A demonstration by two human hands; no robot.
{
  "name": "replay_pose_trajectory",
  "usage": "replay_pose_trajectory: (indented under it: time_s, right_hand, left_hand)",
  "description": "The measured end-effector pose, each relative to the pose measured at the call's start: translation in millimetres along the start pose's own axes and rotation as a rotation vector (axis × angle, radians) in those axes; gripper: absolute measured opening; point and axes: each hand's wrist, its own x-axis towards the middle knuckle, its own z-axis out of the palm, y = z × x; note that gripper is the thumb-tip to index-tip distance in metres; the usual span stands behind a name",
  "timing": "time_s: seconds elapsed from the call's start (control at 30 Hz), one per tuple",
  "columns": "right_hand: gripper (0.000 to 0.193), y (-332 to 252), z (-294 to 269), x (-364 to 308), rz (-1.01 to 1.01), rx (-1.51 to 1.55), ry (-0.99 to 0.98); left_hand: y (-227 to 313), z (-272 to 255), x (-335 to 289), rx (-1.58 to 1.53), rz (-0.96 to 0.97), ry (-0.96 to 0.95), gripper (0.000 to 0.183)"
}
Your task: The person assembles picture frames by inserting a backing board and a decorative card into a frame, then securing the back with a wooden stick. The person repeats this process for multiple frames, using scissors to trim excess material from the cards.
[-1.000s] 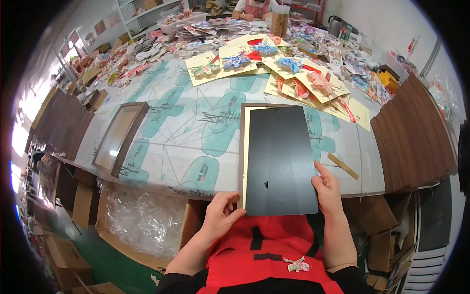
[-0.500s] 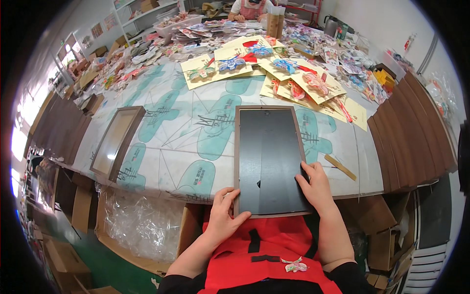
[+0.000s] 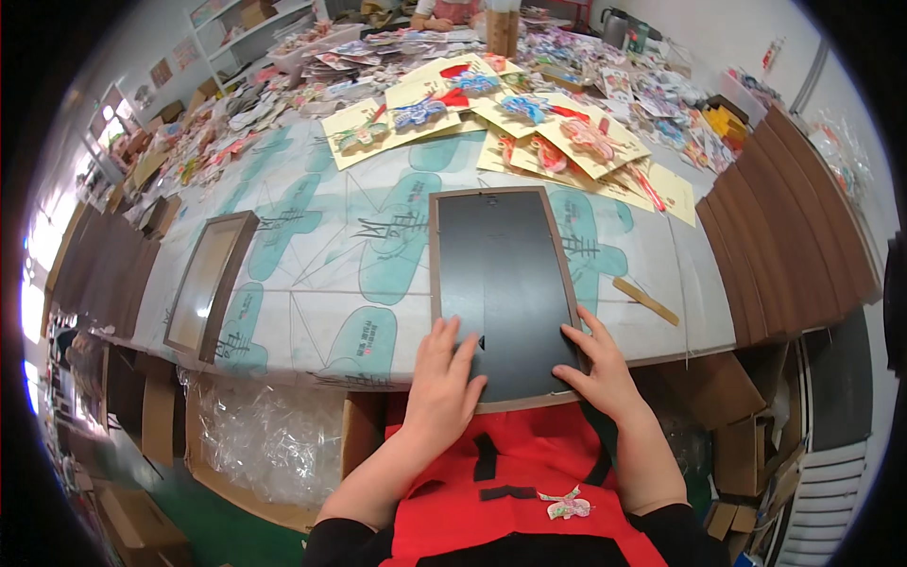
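A dark brown picture frame [image 3: 504, 293] lies with its black backing panel facing up. It rests on the table, its near end jutting over the front edge above my red apron. My left hand [image 3: 440, 386] lies over the frame's lower left corner, fingers stretched out on the backing. At the lower right side, my right hand [image 3: 602, 370] rests with thumb and fingers apart, touching the panel and the side rail. Under the hands, the frame's edge is partly hidden. A small dark tab shows on the panel beside my left fingers.
Another frame with a clear pane [image 3: 206, 293] lies at left. Cream cards with colourful butterfly-like ornaments [image 3: 548, 142] overlap at the back. A flat tan strip [image 3: 646, 300] lies right. Brown frames [image 3: 784, 227] are stacked far right. A box of clear plastic [image 3: 269, 444] stands below. Someone sits opposite.
My left hand has moved from the frame's left edge onto its backing, fingers extended. My right fingers have loosened and spread. The whole view has shifted slightly.
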Motion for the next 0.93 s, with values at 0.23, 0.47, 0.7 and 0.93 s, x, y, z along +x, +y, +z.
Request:
replay_pose_trajectory:
  time_s: [0.23,0.47,0.7,0.93]
  right_hand:
    - [0.023,73,-37,36,0.049,-0.350,0.357]
    - [0.019,126,-60,50,0.262,-0.642,0.192]
    - [0.013,150,-53,79,0.210,-0.868,0.216]
    - [0.026,53,-8,181,-0.067,-0.103,0.201]
  left_hand:
    - [6,33,36,0.137,0.133,-0.224,0.059]
    - [2,29,43,0.064,0.122,-0.272,0.062]
    - [-10,36,57,0.180,0.107,-0.192,0.065]
    - [-16,41,55,0.184,0.075,-0.209,0.068]
